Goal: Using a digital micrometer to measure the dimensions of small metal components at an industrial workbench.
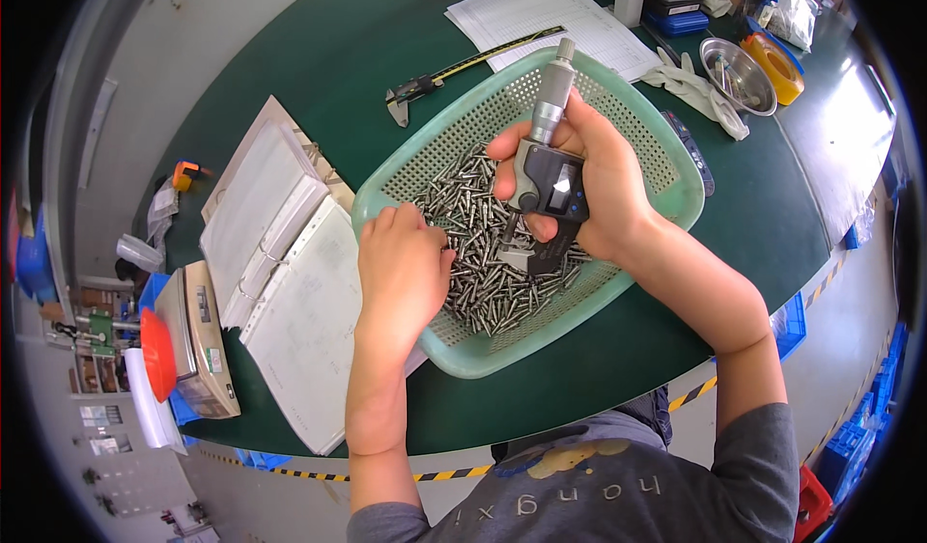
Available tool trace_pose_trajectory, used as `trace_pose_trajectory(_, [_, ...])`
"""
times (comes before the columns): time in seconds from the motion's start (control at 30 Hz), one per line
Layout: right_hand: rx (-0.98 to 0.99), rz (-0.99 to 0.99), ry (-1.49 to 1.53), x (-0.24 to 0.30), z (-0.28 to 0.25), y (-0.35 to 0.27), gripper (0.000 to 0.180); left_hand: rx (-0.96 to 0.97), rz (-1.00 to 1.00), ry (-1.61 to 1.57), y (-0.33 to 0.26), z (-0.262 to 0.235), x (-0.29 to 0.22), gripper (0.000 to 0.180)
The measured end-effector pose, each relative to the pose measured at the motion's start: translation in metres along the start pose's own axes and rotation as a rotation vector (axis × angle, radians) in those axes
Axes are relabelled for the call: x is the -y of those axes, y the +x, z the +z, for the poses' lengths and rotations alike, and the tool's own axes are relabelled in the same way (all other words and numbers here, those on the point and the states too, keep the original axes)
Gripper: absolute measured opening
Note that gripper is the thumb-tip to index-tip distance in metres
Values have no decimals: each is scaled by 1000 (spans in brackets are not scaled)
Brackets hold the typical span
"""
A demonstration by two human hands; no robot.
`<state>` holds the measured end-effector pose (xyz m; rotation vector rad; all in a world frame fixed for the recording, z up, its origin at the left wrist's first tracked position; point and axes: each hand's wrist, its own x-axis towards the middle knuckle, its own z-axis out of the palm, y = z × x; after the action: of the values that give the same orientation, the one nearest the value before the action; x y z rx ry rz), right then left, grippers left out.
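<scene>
A digital micrometer (553, 184) with a dark body, small screen and silver thimble is gripped in my right hand (615, 191), over a green perforated plastic basket (465, 360). The thimble points away from me and the frame's measuring end is toward me. Many small silver metal pins (491, 297) lie heaped in the basket. My left hand (394, 268) is at the basket's left side, its fingers curled inward beside the pins. The fingertips are mostly hidden, so what they hold, if anything, cannot be made out.
An open ring binder (304, 321) lies left of the basket, near a scale (205, 335). Beyond the basket are a caliper (425, 89) and paper sheets (541, 12). White gloves (697, 94), a metal bowl (739, 75) and yellow tape (775, 70) sit at the far right.
</scene>
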<state>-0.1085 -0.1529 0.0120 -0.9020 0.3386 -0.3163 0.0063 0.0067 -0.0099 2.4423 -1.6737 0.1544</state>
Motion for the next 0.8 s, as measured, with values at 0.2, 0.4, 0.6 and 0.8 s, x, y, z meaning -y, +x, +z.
trace_pose_trajectory(0.2, [6, 36, 16, -1, -1, 1, 63, 13, 38, -66, 1, 6, 3, 3])
trace_pose_trajectory(0.4, [-4, 56, 68, -2, -1, 1, 62, 34, -208, -632, 8, -11, -9, 4])
trace_pose_trajectory(0.6, [20, 51, 58, -3, -3, 0, 62, 17, -170, -1195, 6, -12, -7, 8])
trace_pose_trajectory(0.8, [52, 26, 104, -4, -5, 1, 63, 29, -241, -1520, 8, -18, -14, 18])
